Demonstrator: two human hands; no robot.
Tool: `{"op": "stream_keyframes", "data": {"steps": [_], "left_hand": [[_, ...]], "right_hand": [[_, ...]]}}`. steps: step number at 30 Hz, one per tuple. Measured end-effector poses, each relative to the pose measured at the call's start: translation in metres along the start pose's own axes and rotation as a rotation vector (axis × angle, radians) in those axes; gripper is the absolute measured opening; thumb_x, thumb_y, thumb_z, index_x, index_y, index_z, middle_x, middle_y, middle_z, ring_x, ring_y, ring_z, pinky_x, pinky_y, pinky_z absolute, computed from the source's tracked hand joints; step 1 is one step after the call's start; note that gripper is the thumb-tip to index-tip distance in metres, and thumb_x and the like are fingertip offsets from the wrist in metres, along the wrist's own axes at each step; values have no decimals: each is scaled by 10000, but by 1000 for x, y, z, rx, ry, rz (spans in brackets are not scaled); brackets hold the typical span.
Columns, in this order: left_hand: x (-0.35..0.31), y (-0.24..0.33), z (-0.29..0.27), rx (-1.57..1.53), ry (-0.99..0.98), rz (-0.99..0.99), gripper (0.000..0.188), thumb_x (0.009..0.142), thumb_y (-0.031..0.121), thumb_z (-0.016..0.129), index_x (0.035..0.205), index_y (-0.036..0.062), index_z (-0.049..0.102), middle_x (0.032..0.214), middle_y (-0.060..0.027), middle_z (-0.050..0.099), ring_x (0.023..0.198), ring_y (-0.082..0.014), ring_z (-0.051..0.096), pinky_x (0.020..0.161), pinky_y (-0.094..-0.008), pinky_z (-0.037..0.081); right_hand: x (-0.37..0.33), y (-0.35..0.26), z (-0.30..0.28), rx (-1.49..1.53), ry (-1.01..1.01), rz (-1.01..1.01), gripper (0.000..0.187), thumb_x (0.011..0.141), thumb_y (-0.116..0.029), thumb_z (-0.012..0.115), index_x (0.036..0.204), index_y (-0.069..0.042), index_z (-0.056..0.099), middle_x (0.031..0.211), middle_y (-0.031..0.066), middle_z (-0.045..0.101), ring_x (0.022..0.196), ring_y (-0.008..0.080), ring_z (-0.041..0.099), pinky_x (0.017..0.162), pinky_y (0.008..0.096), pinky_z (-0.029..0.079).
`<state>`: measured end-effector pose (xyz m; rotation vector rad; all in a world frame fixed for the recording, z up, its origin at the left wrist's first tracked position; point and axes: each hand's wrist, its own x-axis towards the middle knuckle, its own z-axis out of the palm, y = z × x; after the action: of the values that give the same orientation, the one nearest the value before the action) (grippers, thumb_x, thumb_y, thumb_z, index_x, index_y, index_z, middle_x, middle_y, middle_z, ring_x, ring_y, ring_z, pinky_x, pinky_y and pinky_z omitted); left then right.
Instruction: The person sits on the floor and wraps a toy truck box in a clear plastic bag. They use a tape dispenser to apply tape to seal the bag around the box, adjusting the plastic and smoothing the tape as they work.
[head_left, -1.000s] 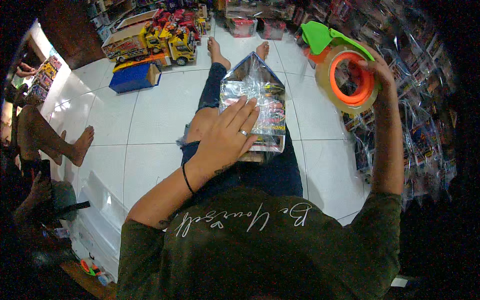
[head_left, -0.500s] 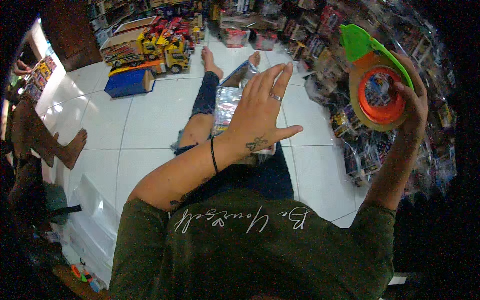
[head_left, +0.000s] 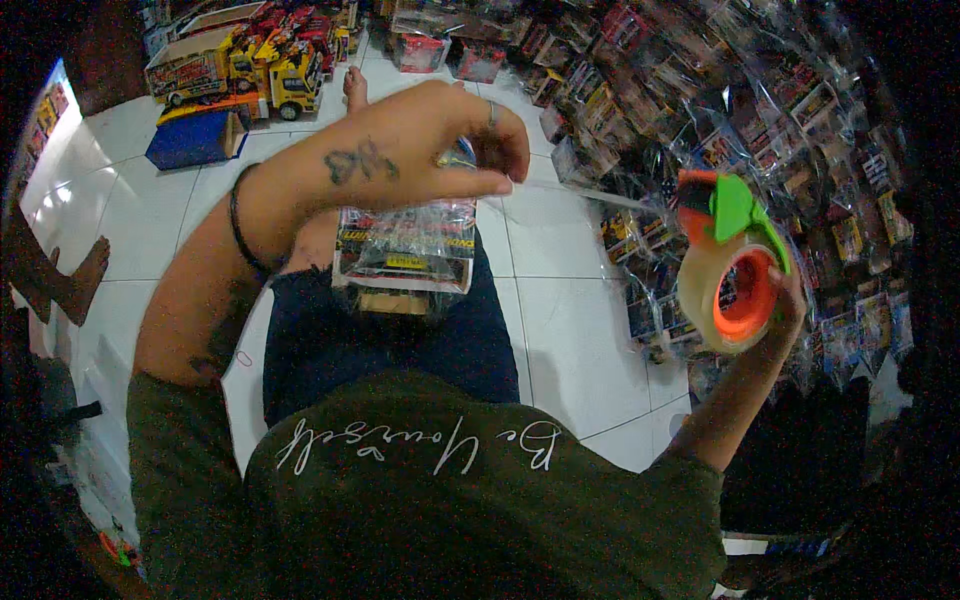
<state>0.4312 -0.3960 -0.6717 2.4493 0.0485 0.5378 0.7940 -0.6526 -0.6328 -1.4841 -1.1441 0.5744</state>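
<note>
With thumb and fingers pinched together, my left hand (head_left: pixel 430 140) grips the loose end of a clear tape strip (head_left: pixel 618 198). The strip runs taut to the right, to a green and orange tape dispenser (head_left: pixel 735 210). Held out at the right, the dispenser carries a thick tape roll (head_left: pixel 704 300) on an orange hub. My right hand (head_left: pixel 787 305) is wrapped around its outer side. Below my left hand, a printed box (head_left: pixel 405 245) in clear wrapping rests on my lap, its far part hidden by that hand and forearm.
Yellow toy trucks (head_left: pixel 270 75) stand at the far left beside a blue box (head_left: pixel 197 138). Many plastic-wrapped packages (head_left: pixel 800 110) are piled along the right and back. Another person's foot (head_left: pixel 90 280) is on the white tiled floor (head_left: pixel 560 330) at the left.
My left hand has gone from spread fingers to a pinch on the tape end. A strip is now drawn out from the dispenser, which has moved lower and slightly left.
</note>
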Motion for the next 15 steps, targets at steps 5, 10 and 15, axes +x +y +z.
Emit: {"op": "stream_keyframes", "data": {"steps": [5, 10, 15], "left_hand": [[36, 1, -63, -27, -253, 19, 238, 842, 205, 660, 982, 14, 641, 891, -103, 661, 868, -180, 618, 784, -345, 491], [127, -58, -58, 289, -98, -51, 286, 846, 247, 652, 979, -5, 656, 882, -124, 663, 790, -209, 633, 723, -347, 509], [135, -43, 30, 493, 840, 271, 397, 786, 383, 633, 893, 1, 616, 780, -186, 633, 773, -359, 619, 722, -428, 508]], "right_hand": [[-45, 59, 37, 323, -123, 299, 732, 638, -325, 633, 1242, 49, 462, 1178, 174, 553, 1034, 273, 573, 912, 368, 457], [-65, 146, 121, 1129, -42, 536, 521, 777, -345, 519, 1183, -18, 521, 1105, 183, 582, 919, 304, 598, 771, 404, 517], [-71, 175, 191, 1428, 246, 519, 380, 847, -256, 446, 1128, -20, 546, 1071, 165, 608, 913, 307, 615, 759, 400, 516]]}}
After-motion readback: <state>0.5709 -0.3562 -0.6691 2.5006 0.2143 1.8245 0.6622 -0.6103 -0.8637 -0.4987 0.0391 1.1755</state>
